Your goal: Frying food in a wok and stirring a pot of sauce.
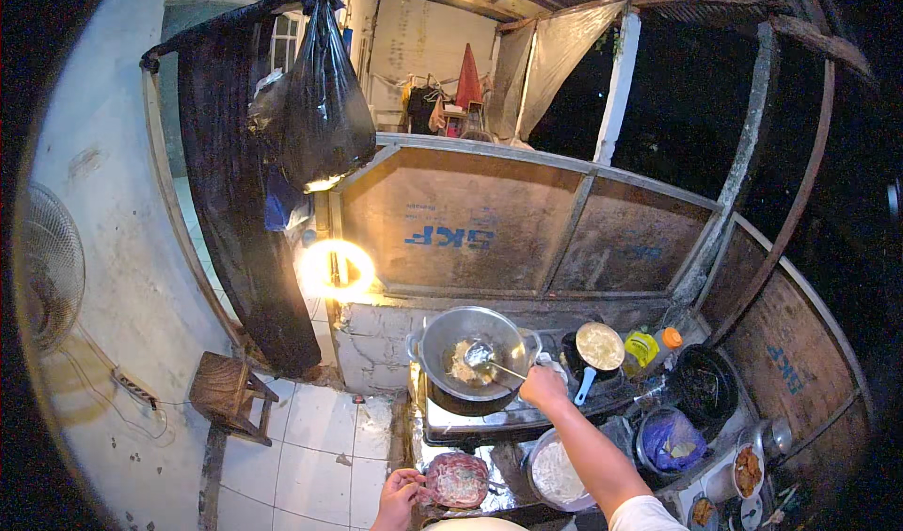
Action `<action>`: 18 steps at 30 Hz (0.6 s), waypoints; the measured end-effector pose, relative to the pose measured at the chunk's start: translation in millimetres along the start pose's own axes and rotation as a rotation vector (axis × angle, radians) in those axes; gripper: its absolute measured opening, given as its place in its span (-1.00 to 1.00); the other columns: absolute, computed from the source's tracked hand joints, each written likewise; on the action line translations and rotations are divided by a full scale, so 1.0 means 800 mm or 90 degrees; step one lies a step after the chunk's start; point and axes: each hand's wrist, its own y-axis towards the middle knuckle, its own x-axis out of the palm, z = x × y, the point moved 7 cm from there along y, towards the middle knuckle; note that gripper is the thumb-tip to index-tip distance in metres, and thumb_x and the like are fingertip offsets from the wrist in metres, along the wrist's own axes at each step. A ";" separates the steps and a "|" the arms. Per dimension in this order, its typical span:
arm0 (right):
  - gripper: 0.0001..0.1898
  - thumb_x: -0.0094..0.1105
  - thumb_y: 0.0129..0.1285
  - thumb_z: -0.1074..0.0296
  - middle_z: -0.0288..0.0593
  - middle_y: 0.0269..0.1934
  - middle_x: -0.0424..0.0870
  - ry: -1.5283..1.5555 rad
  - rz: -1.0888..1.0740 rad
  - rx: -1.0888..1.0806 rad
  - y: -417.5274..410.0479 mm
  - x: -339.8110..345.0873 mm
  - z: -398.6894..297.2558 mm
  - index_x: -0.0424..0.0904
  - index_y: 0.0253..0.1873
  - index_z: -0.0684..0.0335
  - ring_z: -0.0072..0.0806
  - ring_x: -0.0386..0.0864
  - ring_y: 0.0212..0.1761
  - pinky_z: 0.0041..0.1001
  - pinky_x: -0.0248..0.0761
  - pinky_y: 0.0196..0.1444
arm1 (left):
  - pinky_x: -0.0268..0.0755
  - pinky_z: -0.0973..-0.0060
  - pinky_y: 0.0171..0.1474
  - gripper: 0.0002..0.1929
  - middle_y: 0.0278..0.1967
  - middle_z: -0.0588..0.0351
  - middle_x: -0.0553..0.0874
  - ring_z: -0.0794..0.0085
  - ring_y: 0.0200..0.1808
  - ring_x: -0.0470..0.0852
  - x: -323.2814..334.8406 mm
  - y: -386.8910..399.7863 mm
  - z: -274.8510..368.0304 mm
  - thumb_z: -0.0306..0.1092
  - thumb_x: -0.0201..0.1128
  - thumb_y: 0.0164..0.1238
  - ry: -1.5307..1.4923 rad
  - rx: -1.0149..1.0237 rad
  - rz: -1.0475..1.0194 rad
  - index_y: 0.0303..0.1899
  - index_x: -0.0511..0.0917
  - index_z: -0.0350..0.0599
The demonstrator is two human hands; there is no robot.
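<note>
My right hand [544, 388] grips the thin handle of a metal ladle [509, 371]. The ladle's rounded head rests inside a large two-handled metal wok [441, 326], over pale food frying in oil [462, 365]. Under the wok is a gas stove [451, 425]. My left hand [400, 497] is low in the view, fingers bent, right beside the edge of a reddish shallow dish [457, 480]; whether it grips the edge is unclear. A tub of white flour-like powder [557, 471] sits below my right forearm.
Right of the wok are a blue-handled pan [600, 347], a yellow-labelled pouch [640, 351], an orange-capped bottle [667, 338] and a black bucket [705, 383]. Bowls of browned food [748, 469] stand lower right. A ring light [337, 270] glows behind; a wooden stool [222, 393] stands left.
</note>
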 end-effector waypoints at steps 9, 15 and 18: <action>-0.71 0.08 0.06 0.28 0.16 -0.17 0.66 -0.002 0.018 0.003 0.007 0.010 0.004 0.67 -0.19 0.32 -0.02 0.64 -0.10 -0.18 0.50 -0.04 | 0.43 0.61 -0.44 -0.70 -0.31 0.11 0.53 0.46 -0.41 0.57 0.025 -0.012 0.010 -0.62 0.02 0.16 0.006 -0.011 0.005 -0.06 0.43 -0.11; -0.71 0.09 0.05 0.28 0.16 -0.20 0.67 -0.007 -0.011 -0.007 0.024 0.044 0.013 0.67 -0.20 0.32 -0.02 0.64 -0.11 -0.18 0.50 -0.05 | 0.50 0.49 -0.35 -0.73 -0.25 0.05 0.55 0.34 -0.36 0.62 0.006 0.006 -0.006 -0.60 0.04 0.22 0.009 -0.005 -0.011 -0.04 0.40 -0.16; -0.69 0.07 0.06 0.28 0.18 -0.16 0.66 0.029 -0.012 0.027 0.023 0.043 0.023 0.66 -0.19 0.34 -0.01 0.62 -0.07 -0.17 0.48 -0.01 | 0.55 0.40 -0.28 -0.76 -0.20 0.02 0.56 0.25 -0.32 0.66 -0.003 0.012 -0.009 -0.59 0.06 0.25 0.030 0.000 -0.009 -0.05 0.39 -0.19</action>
